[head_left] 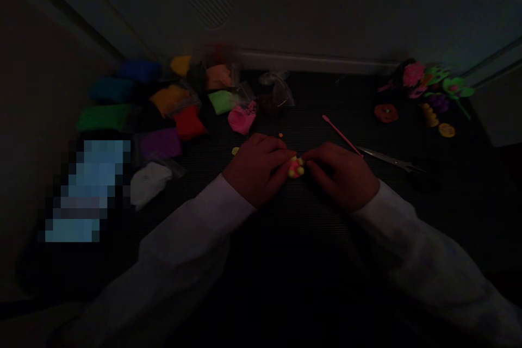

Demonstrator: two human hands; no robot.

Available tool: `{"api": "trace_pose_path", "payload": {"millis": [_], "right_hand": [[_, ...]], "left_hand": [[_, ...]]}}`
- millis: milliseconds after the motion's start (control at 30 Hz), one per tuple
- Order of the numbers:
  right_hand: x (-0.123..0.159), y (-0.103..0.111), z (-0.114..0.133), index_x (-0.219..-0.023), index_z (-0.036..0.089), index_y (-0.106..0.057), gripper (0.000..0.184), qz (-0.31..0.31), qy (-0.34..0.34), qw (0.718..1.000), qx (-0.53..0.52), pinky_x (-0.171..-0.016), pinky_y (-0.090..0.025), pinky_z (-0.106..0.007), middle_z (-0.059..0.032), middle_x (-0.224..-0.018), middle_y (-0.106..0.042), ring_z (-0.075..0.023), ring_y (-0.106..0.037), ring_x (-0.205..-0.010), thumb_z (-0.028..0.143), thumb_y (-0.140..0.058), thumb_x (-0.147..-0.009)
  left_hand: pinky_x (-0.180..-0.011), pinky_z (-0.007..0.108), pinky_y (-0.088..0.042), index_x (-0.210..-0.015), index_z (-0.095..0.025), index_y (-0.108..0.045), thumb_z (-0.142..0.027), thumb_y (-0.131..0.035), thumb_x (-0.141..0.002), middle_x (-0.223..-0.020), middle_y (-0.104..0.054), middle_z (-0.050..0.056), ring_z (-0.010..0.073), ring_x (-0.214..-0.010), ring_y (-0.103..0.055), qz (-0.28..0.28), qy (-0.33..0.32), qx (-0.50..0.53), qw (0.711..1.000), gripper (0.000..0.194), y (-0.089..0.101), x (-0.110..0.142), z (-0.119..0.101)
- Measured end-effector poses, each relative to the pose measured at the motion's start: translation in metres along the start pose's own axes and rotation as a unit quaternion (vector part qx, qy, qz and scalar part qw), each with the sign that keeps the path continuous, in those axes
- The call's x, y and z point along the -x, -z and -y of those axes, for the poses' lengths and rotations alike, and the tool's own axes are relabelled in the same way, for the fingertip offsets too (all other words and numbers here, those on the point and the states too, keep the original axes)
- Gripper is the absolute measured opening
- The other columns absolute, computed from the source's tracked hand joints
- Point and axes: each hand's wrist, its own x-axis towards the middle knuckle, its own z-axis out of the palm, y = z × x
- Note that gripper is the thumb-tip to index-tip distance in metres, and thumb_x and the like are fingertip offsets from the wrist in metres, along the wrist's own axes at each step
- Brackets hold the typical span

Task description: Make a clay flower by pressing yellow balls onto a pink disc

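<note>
Between my two hands is a small pink and yellow clay figure (pixel 296 167) with round yellow lumps around a pink middle. My left hand (pixel 261 166) grips its left side between thumb and fingers. On the other side, the pinched fingertips of my right hand (pixel 340 171) touch a yellow lump at the upper right. Just beyond my left hand lies a tiny orange ball (pixel 280 135). A flat yellow bit (pixel 235 150) sits by its wrist side. The dim light hides finer detail.
Colored clay packets, including a red one (pixel 190 122) and a white one (pixel 150 182), cover the left side. A pink tool (pixel 341 135) and scissors (pixel 393 161) lie right. Clay flowers (pixel 414 73) stand back right. A pixelated bright screen (pixel 87 190) is at left.
</note>
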Motion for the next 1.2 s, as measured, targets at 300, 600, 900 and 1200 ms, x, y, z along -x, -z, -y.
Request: {"api": "trace_pose_path", "payload": {"millis": [300, 600, 900, 1200], "right_hand": [[-0.001, -0.002, -0.005, -0.098, 0.017, -0.056, 0.023, -0.015, -0.024, 0.999, 0.020, -0.072, -0.045, -0.028, -0.0049, -0.088, -0.060, -0.0139, -0.056, -0.080, 0.023, -0.043, -0.080], [-0.001, -0.002, -0.005, -0.096, 0.018, -0.057, 0.024, 0.007, -0.046, 0.999, 0.005, -0.067, -0.044, -0.027, -0.0042, -0.084, -0.059, -0.0132, -0.055, -0.074, 0.029, -0.045, -0.079], [0.002, -0.007, -0.005, -0.129, 0.019, -0.026, 0.072, 0.029, -0.002, 0.999, 0.025, -0.092, -0.033, -0.046, -0.0089, -0.120, -0.049, -0.0252, -0.043, -0.111, 0.035, -0.059, -0.067], [-0.001, -0.016, 0.001, -0.127, 0.021, -0.030, 0.060, 0.016, -0.013, 0.999, 0.034, -0.091, -0.033, -0.041, -0.0052, -0.107, -0.055, -0.0202, -0.048, -0.102, 0.031, -0.053, -0.072]], "left_hand": [[-0.081, 0.037, -0.041, -0.101, -0.015, -0.057, -0.030, -0.044, -0.077, -0.095, -0.061, 0.007, 0.0191, -0.090, -0.052, 0.023, 0.060, -0.007, 0.998, 0.031, 0.005, 0.002, 0.003], [-0.077, 0.034, -0.041, -0.089, -0.020, -0.062, -0.035, -0.047, -0.075, -0.089, -0.063, 0.004, 0.0175, -0.085, -0.055, 0.081, 0.063, -0.017, 0.995, 0.025, 0.008, 0.001, 0.007], [-0.069, 0.026, -0.043, -0.091, -0.017, -0.060, -0.029, -0.045, -0.077, -0.090, -0.063, 0.003, 0.0128, -0.076, -0.055, -0.093, 0.195, -0.051, 0.975, 0.023, 0.051, 0.008, 0.018], [-0.071, 0.028, -0.044, -0.099, -0.020, -0.059, -0.044, -0.049, -0.070, -0.093, -0.060, 0.004, 0.0158, -0.080, -0.056, 0.127, 0.254, -0.032, 0.958, 0.039, 0.049, 0.015, 0.042]]}}
